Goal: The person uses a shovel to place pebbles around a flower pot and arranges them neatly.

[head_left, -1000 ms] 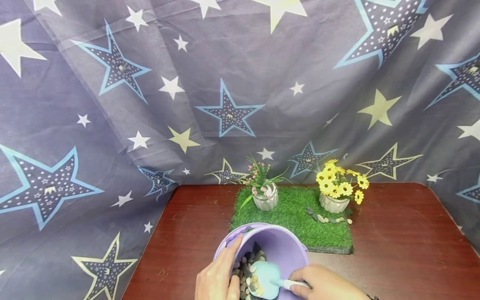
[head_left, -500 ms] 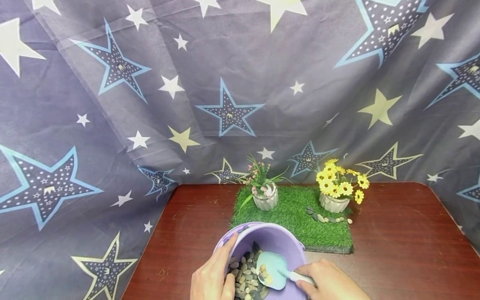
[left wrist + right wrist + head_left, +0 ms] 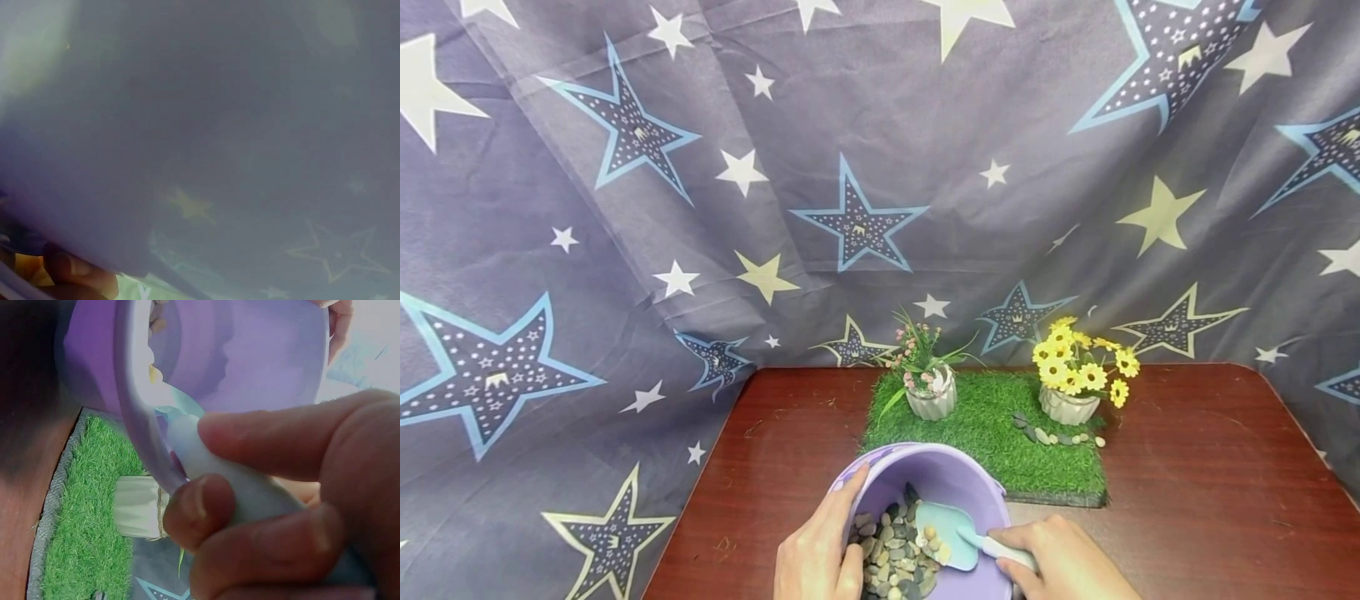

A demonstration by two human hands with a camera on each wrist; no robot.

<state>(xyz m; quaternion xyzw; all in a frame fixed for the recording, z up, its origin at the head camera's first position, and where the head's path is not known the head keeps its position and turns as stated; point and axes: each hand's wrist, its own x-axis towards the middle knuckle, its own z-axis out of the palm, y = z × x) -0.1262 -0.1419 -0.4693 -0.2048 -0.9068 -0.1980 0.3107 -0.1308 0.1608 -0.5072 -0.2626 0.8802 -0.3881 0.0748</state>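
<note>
A purple bucket (image 3: pixel 981 483) is tilted at the front of the table, its mouth facing me. My left hand (image 3: pixel 820 542) grips its left side, with the thumb over the rim. Grey and tan pebbles (image 3: pixel 891 550) lie inside along the lower left. My right hand (image 3: pixel 1060 558) holds a toy shovel (image 3: pixel 951 525) by its white handle, and its light blue blade is inside the bucket with a few pale pebbles on it. In the right wrist view, thumb and fingers wrap the handle (image 3: pixel 244 487) beside the bucket's rim (image 3: pixel 140 425). The bucket wall (image 3: pixel 219 125) fills most of the left wrist view.
Behind the bucket, a square of artificial grass (image 3: pixel 985 450) lies on the reddish-brown table (image 3: pixel 1210 467). It carries a pink-flowered pot (image 3: pixel 932 404), a yellow-flowered pot (image 3: pixel 1067 407) and a curved row of pebbles (image 3: pixel 1052 437). A starry curtain (image 3: pixel 865 100) hangs behind.
The shovel blade has shifted right within the bucket, uncovering more pebbles. Both my left hand and the bucket have moved slightly left; my right hand has moved slightly right.
</note>
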